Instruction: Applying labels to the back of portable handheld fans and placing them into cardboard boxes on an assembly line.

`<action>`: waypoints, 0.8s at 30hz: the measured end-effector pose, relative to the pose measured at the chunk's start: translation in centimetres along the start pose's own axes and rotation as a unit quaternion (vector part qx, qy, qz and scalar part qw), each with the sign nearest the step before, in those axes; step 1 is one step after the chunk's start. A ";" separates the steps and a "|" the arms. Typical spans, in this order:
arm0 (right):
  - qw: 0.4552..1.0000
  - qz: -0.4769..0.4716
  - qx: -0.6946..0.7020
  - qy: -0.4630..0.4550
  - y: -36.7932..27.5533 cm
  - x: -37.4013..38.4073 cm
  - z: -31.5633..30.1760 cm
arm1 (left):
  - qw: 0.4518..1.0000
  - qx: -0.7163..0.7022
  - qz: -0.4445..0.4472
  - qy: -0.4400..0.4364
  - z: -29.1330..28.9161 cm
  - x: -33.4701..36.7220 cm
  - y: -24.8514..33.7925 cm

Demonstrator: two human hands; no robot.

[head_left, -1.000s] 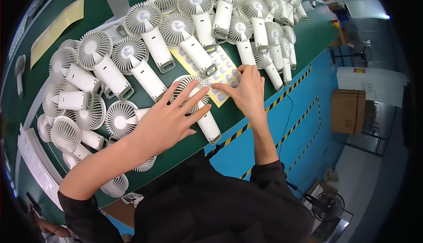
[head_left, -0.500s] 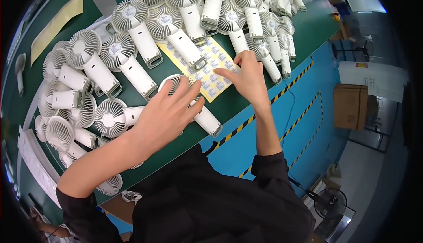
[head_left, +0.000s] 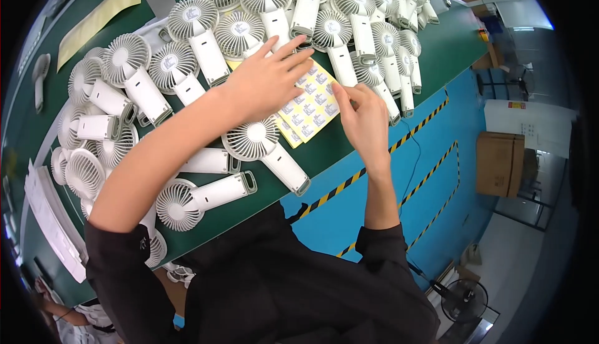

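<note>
My left hand [head_left: 265, 85] is stretched out with its fingers apart. It lies over a white handheld fan [head_left: 240, 30] and the upper left of a yellow sticker sheet [head_left: 315, 107], hiding most of that fan's handle. Grey printed stickers sit in rows on the sheet, and another yellow layer shows under its lower left edge. At the sheet's right edge, my right hand [head_left: 365, 119] has thumb and fingers pinched together on it. Just below the sheet is a handheld fan [head_left: 256, 138] with a plain white hub, its handle pointing down right.
Several more white handheld fans [head_left: 193, 16] crowd the green table [head_left: 331, 150] at the back and left, some with stickers on their hubs. A yellow strip [head_left: 97, 22] lies far left, white papers [head_left: 53, 219] near left. Past the table edge is a blue floor [head_left: 430, 132].
My left hand has moved up and right, from above the plain-hubbed fan onto the sheet and another fan's handle. My right hand has shifted slightly down to the sheet's edge and closed.
</note>
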State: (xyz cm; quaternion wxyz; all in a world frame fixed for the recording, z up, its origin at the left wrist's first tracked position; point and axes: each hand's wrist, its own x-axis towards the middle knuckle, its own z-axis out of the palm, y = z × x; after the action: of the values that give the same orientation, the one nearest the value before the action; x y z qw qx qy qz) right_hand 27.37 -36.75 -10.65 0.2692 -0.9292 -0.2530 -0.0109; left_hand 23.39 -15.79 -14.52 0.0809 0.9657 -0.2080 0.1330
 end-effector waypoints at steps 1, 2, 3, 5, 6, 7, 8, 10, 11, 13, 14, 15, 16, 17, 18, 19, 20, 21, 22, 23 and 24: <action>1.000 -0.011 -0.003 0.029 -0.5 -0.4 -0.3 | 1.000 -0.011 0.001 -0.006 0.3 0.0 -0.1; 1.000 -0.011 -0.003 0.028 -0.6 -0.4 -0.7 | 1.000 -0.021 0.002 -0.011 0.5 0.0 -0.2; 0.996 0.018 0.082 0.007 -0.5 -0.5 -1.1 | 1.000 -0.021 0.001 -0.011 0.7 0.1 -0.4; 0.984 0.046 0.170 -0.015 -0.8 -0.6 -2.0 | 0.999 -0.042 0.000 -0.021 0.7 0.0 -0.6; 0.965 0.101 0.240 -0.035 -1.2 -0.6 -2.7 | 0.999 -0.041 -0.001 -0.021 0.7 -0.1 -0.6; 0.937 0.151 0.310 -0.056 -1.7 -0.4 -3.2 | 0.999 -0.047 0.002 -0.017 1.0 -0.3 -0.9; 0.937 0.147 0.312 -0.058 -2.4 -0.4 -4.1 | 0.998 -0.055 0.007 -0.013 1.1 -0.4 -1.0; 0.956 0.082 0.281 0.016 -3.4 -0.7 -6.5 | 0.997 -0.068 0.007 -0.018 1.0 -0.2 -0.9; 0.956 0.039 0.284 0.056 -3.2 -0.4 -7.6 | 0.996 -0.084 0.009 -0.023 0.9 0.0 -1.0; 0.932 -0.041 0.328 0.146 -3.0 0.3 -9.9 | 0.997 -0.075 0.014 -0.023 0.7 -0.2 -1.4; 0.906 -0.076 0.367 0.196 -3.0 0.8 -10.9 | 0.997 -0.070 0.019 -0.025 0.6 -0.5 -1.6; 0.900 -0.172 0.169 0.363 -2.2 1.2 -11.8 | 0.997 -0.065 0.015 -0.025 0.4 -0.8 -1.8; 0.820 -0.252 -0.059 0.510 -1.7 1.1 -13.6 | 0.996 -0.076 0.024 -0.033 0.2 0.4 -1.3; 0.798 -0.260 0.296 0.456 -3.8 1.4 -14.3 | 0.995 -0.078 0.014 -0.052 -0.3 0.2 -1.6; 0.674 -0.236 0.613 0.338 -6.2 1.3 -15.1 | 0.994 -0.095 0.023 -0.043 -0.8 -0.2 -1.5; 0.612 -0.262 0.706 0.239 -7.8 0.9 -14.6 | 0.993 -0.109 0.036 -0.031 -1.7 -0.1 -1.0; 0.604 -0.270 0.713 0.234 -9.1 0.7 -13.2 | 0.983 -0.175 0.049 -0.021 -3.5 0.0 0.1; 0.616 -0.167 0.716 0.282 -10.2 0.6 -11.0 | 0.953 -0.295 0.057 -0.038 -6.8 -0.9 1.0; 0.622 -0.066 0.713 0.316 -11.2 0.3 -9.1 | 0.887 -0.460 0.047 -0.003 -6.7 -2.6 1.6; 0.783 -0.116 0.551 0.264 -10.2 -0.4 -6.9 | 0.808 -0.589 0.005 0.001 -9.6 -4.3 2.4; 0.899 -0.166 0.350 0.206 -9.1 -1.5 -4.9 | 0.746 -0.664 -0.041 -0.013 -12.1 -6.1 2.3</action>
State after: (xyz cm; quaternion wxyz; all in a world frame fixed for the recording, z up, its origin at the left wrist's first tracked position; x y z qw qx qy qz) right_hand 22.33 -33.28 -2.18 0.6175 -0.6965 -0.3302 -0.1570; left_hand 14.38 -12.94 -4.50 0.7049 0.6770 -0.2047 -0.0546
